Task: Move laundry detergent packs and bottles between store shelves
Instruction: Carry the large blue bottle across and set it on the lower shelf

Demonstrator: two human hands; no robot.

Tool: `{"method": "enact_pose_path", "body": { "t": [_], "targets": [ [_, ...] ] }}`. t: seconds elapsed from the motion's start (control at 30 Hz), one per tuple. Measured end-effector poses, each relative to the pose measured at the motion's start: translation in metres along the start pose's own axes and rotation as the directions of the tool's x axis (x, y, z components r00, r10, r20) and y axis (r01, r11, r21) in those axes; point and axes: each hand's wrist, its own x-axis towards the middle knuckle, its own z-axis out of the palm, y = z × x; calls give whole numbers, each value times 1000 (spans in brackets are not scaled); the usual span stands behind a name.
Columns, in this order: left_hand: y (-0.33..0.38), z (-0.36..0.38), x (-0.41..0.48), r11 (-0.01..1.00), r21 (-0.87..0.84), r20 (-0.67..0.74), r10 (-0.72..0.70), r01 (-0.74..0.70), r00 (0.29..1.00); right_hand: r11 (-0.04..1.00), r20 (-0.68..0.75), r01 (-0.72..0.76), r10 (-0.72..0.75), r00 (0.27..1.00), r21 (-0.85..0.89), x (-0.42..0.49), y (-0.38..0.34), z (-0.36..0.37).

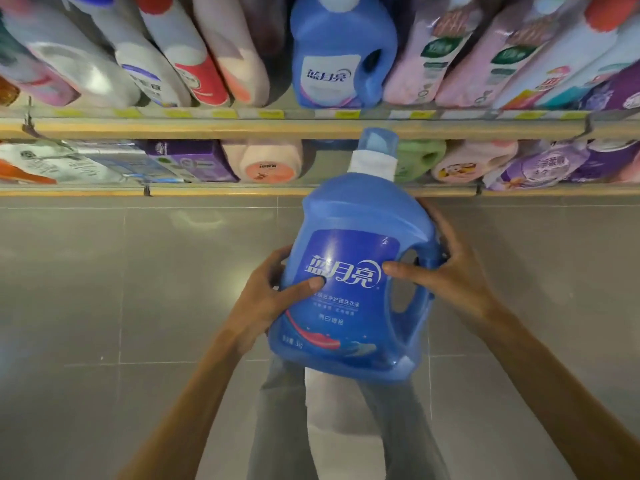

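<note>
Our fingers [308, 284] are clamped on the blue detergent bottle [346, 251] from both sides. The left hand [266, 299] cups its left flank with the thumb pressed across the label. The right hand [457, 275] wraps the side with the moulded handle [420, 296], thumb on the label's edge and the other digits curled behind.

We judge the two-handed hold to be a matter of weight: the jug looks full and bulky, and gripping both flanks keeps it from swinging. It hangs in the air in front of us, upright but leaning a little, above our grey trousers [277, 427] and the tiled floor [104, 271], resting on no shelf. Its cap [377, 143] reaches up across the lower shelf [207, 191].

On that shelf a gap shows behind the cap, between a pink bottle [268, 161] and a green bottle [420, 159]; we cannot tell whether the jug belongs there. On the upper shelf [207, 128] a matching blue bottle [341, 53] stands label outward among pink and white refill packs, so either level seems a plausible home. Whichever it is, the base must clear the shelf's front rail before we let go.
</note>
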Motion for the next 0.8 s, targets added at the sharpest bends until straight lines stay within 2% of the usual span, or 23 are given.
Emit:
{"method": "enact_pose_path", "body": {
  "t": [0.17, 0.3, 0.5, 0.67, 0.8],
  "targets": [
    [-51, -21, 96, 994, 105, 47, 8, -13, 999, 999, 14, 32, -32, 999, -26, 61, 85, 16],
    [-93, -32, 169, 995, 98, 92, 16, -25, 996, 996, 4, 67, -67, 998, -66, 115, 146, 28],
    [-155, -47, 278, 991, 122, 121, 33, -48, 992, 992, -43, 28, -33, 999, -127, 198, 234, 41],
    [-180, -60, 360, 974, 192, 170, 91, -123, 981, 959, 46, -22, 36, 998, -284, 276, 281, 41],
    [-199, -69, 411, 963, 215, 132, 135, -161, 982, 915, 114, 85, -43, 993, -394, 330, 303, 48]
  ]
}}
